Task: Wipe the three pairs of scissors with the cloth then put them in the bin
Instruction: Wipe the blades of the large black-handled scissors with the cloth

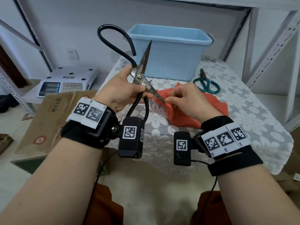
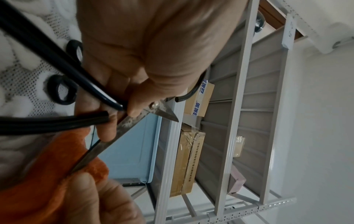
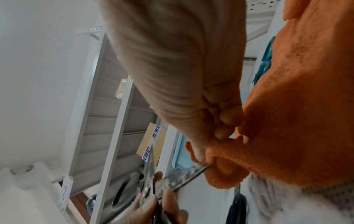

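Left hand (image 1: 120, 88) grips big black-handled scissors (image 1: 140, 73) at the pivot, rusty blades spread wide. Right hand (image 1: 186, 101) pinches fuzzy orange cloth (image 1: 215, 104) round lower blade tip, above lace tablecloth (image 1: 253, 114). Smooth blue plastic bin (image 1: 172, 52) behind; teal-handled scissors (image 1: 207, 84) w/ looped grips lie beside it.

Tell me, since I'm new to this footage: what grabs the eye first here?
The big black-handled scissors, blades spread wide, held up mid-frame by the left hand. The right hand pinches the orange cloth around the lower blade's tip. Behind stands the light blue bin, with teal-handled scissors lying on the lace tablecloth to its right.
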